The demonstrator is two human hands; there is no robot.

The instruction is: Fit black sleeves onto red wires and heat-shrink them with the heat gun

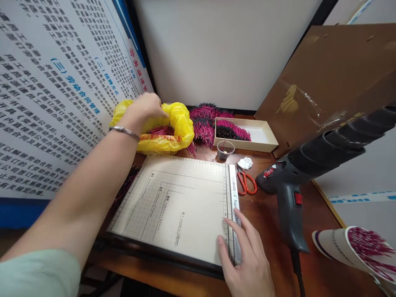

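My left hand (144, 108), reached far forward, is over the yellow plastic bag (182, 128) at the back left. Its visible fingers are curled down at the bag's opening; what they hold, if anything, is hidden. Inside the bag lie dark-red wires (161, 130). My right hand (247, 260) rests on the right edge of the paper cutter (188, 198), around the lower end of its silvery rail (234, 194). Its fingers are apart and it holds nothing. No wire lies on the cutter's gridded board.
Behind stand heaps of dark-red, black-tipped wires (204, 121) and a cardboard tray (260, 144) of wires. A small plastic cup (225, 150), crumpled tissue (245, 163) and orange-handled scissors (247, 183) lie right of the cutter. A heat gun (291, 194) and wire-filled paper cup (335, 247) stand further right.
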